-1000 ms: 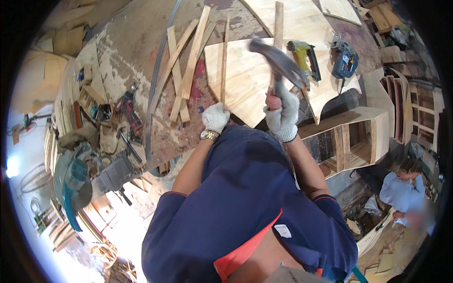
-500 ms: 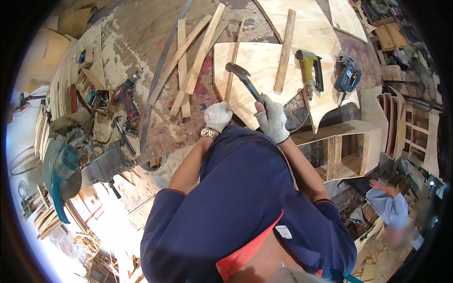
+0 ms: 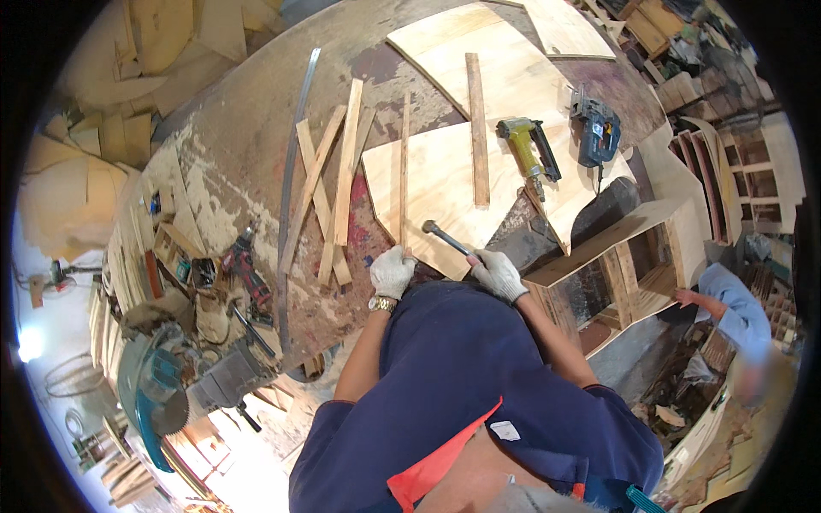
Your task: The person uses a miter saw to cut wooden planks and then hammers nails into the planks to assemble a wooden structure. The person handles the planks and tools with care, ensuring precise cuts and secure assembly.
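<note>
My right hand (image 3: 499,275), in a white knit glove, grips a hammer (image 3: 450,239) by its dark handle. The hammer's head is over the near part of a light plywood panel (image 3: 440,184), just right of a thin wooden strip (image 3: 405,162). The strip lies lengthwise on the panel. At its near end my left hand (image 3: 393,272), gloved too and with a watch at the wrist, is closed on the strip. A second wooden strip (image 3: 477,128) lies farther right across the panels.
A yellow-green nail gun (image 3: 525,152) and a blue jigsaw (image 3: 596,132) lie right of the strips. Crossed wooden slats (image 3: 325,197) and a red-black drill (image 3: 248,274) are at left, near a teal circular-blade saw (image 3: 154,385). A wooden frame (image 3: 633,265) stands at right; beyond it another person (image 3: 735,308) bends.
The hammer's head has come down from a raised position toward the panel. My left hand stays at the strip's near end. The whole view has shifted, and the other person's arm now reaches toward the frame.
</note>
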`<act>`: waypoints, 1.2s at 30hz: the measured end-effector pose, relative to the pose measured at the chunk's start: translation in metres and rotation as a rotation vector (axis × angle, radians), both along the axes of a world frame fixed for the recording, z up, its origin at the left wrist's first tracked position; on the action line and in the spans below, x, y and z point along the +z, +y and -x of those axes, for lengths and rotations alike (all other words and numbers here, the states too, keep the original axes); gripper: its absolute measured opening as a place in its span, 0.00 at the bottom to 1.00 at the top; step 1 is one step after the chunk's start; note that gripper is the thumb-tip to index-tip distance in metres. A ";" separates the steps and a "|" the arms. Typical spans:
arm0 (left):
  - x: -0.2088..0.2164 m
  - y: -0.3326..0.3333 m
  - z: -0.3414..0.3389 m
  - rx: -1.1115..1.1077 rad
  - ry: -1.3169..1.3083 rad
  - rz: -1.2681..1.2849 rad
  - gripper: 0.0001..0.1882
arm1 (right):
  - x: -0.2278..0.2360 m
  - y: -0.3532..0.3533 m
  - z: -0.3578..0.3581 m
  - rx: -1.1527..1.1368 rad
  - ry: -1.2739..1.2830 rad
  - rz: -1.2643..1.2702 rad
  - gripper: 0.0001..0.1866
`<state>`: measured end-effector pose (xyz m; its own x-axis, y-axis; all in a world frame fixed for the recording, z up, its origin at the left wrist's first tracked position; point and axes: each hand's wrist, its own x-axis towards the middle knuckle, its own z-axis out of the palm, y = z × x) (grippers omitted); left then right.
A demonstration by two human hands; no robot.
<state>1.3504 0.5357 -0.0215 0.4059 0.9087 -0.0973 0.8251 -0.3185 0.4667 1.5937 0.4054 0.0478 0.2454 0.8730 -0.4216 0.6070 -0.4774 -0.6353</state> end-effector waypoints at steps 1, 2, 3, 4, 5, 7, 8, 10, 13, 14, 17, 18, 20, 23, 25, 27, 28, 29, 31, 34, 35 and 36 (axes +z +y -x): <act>0.002 0.000 0.000 -0.006 -0.069 0.036 0.23 | 0.000 -0.009 -0.002 -0.064 0.017 -0.024 0.23; 0.004 0.001 0.000 -0.017 -0.144 0.077 0.25 | -0.001 -0.018 -0.004 -0.136 0.028 -0.026 0.23; 0.006 0.002 -0.001 -0.017 -0.197 0.140 0.26 | -0.004 -0.026 -0.005 -0.197 0.040 -0.046 0.24; 0.008 0.002 -0.005 -0.023 -0.192 0.122 0.28 | -0.007 -0.035 -0.007 -0.268 0.046 -0.041 0.24; 0.011 0.004 -0.010 -0.031 -0.209 0.125 0.28 | -0.009 -0.045 -0.008 -0.338 0.043 -0.022 0.25; 0.017 0.006 -0.028 -0.019 -0.195 0.185 0.28 | -0.018 -0.058 -0.009 -0.458 0.066 -0.089 0.26; 0.021 0.009 -0.039 -0.017 -0.292 0.255 0.29 | -0.023 -0.063 -0.009 -0.523 0.084 -0.093 0.25; 0.029 0.021 -0.074 -0.082 -0.409 0.143 0.31 | -0.032 -0.071 -0.008 -0.627 0.086 -0.108 0.27; 0.052 0.052 -0.127 -0.120 -0.426 0.665 0.31 | -0.042 -0.079 -0.011 -0.714 0.096 -0.245 0.27; 0.061 0.053 -0.144 -0.189 -0.455 0.527 0.30 | -0.043 -0.084 -0.012 -0.731 0.194 -0.303 0.26; 0.087 0.044 -0.176 -0.241 -0.349 0.236 0.27 | -0.047 -0.089 -0.017 -0.810 0.191 -0.178 0.29; 0.092 0.041 -0.178 -0.214 -0.333 0.255 0.26 | -0.047 -0.091 -0.017 -0.782 0.169 -0.221 0.30; 0.095 0.033 -0.174 -0.208 -0.346 0.143 0.24 | -0.046 -0.094 -0.017 -0.806 0.109 -0.155 0.30; 0.079 0.033 -0.151 -0.205 -0.241 0.151 0.27 | -0.040 -0.096 -0.013 -0.808 0.209 -0.274 0.30; 0.061 0.049 -0.132 -0.112 -0.246 0.038 0.25 | -0.035 -0.097 -0.012 -0.798 0.264 -0.288 0.30; 0.044 0.075 -0.101 -0.005 -0.100 -0.246 0.25 | -0.030 -0.099 -0.014 -0.757 0.228 -0.290 0.30; 0.037 0.090 -0.081 0.076 0.096 -0.391 0.24 | -0.028 -0.099 -0.016 -0.739 0.173 -0.233 0.30; 0.033 0.105 -0.061 0.216 0.176 -0.550 0.24 | -0.028 -0.099 -0.018 -0.723 0.201 -0.206 0.30; 0.026 0.128 -0.022 0.440 0.276 -0.587 0.23 | -0.029 -0.096 -0.022 -0.718 0.161 -0.153 0.30; 0.022 0.150 0.024 0.400 0.266 -0.335 0.24 | -0.034 -0.089 -0.026 -0.702 0.195 -0.134 0.29; 0.023 0.152 0.031 0.338 0.272 -0.205 0.24 | -0.036 -0.086 -0.026 -0.658 0.182 -0.196 0.29; 0.024 0.150 0.033 0.303 0.214 -0.338 0.24 | -0.038 -0.083 -0.026 -0.632 0.147 -0.205 0.29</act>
